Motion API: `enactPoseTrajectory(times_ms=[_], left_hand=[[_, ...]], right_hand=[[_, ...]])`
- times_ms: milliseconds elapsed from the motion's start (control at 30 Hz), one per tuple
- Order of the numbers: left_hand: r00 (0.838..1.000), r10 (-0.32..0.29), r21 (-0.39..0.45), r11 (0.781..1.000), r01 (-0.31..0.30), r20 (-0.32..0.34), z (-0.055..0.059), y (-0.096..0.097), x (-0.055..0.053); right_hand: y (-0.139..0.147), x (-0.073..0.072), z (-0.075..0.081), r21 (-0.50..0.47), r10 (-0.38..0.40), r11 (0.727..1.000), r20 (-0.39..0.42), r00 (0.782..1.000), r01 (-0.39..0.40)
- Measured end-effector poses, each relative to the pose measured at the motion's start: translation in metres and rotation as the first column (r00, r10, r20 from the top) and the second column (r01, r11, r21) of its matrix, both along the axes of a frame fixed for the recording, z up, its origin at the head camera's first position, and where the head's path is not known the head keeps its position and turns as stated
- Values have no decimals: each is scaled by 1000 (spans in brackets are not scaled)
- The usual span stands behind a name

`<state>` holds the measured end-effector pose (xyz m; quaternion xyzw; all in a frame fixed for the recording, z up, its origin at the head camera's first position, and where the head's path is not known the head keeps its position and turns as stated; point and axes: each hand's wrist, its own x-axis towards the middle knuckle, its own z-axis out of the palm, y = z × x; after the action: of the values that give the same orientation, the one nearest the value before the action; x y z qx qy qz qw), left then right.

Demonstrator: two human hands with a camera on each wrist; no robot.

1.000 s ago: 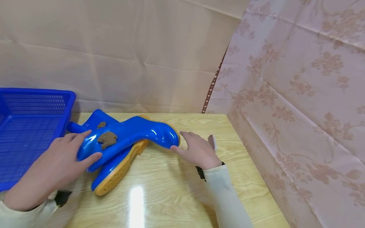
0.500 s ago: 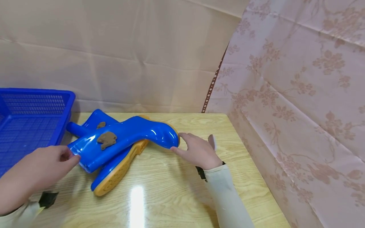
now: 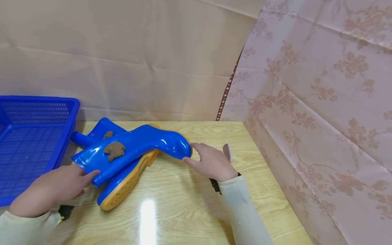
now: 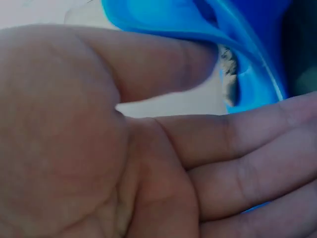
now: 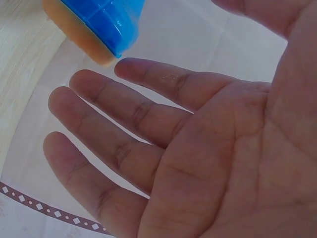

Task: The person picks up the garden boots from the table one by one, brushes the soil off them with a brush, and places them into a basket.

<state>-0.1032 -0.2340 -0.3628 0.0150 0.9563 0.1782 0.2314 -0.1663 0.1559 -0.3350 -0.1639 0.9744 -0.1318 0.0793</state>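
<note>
Two blue rubber boots with tan-yellow soles lie crossed on the table. The upper boot (image 3: 147,139) points its toe right and carries a brown patch (image 3: 114,150) on its shaft. Beneath it, the lower boot (image 3: 122,190) shows its sole and has a smaller brown patch. My left hand (image 3: 56,183) is at the upper boot's shaft opening; some fingers are hidden behind its rim, with the thumb alongside. In the left wrist view the fingers (image 4: 237,144) look straight. My right hand (image 3: 212,161) has spread fingers and thumb beside the upper boot's toe; the right wrist view shows a bare palm.
A blue plastic basket (image 3: 65,132) stands at the left, close to the boot shafts. Behind my right hand lies a small brush (image 3: 227,152) with pale bristles, partly hidden. Cloth hangs behind and to the right of the wooden table (image 3: 183,207).
My left hand first drew back left from the upper boot's shaft, uncovering its opening, then came right again to the rim. The right hand and both boots have hardly moved.
</note>
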Motion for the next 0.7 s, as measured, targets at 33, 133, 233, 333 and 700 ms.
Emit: enactPoseTrajectory(times_ms=[33, 133, 233, 333, 700], left_hand=[[1000, 4, -3, 1000, -4, 11, -1, 1, -1], [1000, 7, -4, 1000, -7, 0, -3, 0, -1], [999, 24, 15, 1000, -23, -35, -3, -3, -2], [997, 41, 29, 999, -40, -63, -1, -6, -3], [984, 129, 149, 983, -110, -124, 18, -4, -7]], right_hand=[[0, 0, 0, 1, -1, 1000, -1, 1000, 1], [1, 0, 0, 0, -4, 1000, -2, 1000, 4], [1, 0, 0, -3, -4, 1000, -5, 1000, 4], [1, 0, 0, -13, 3, 1000, -1, 1000, -3], [1, 2, 1, -2, -21, 1000, 31, 999, 21]])
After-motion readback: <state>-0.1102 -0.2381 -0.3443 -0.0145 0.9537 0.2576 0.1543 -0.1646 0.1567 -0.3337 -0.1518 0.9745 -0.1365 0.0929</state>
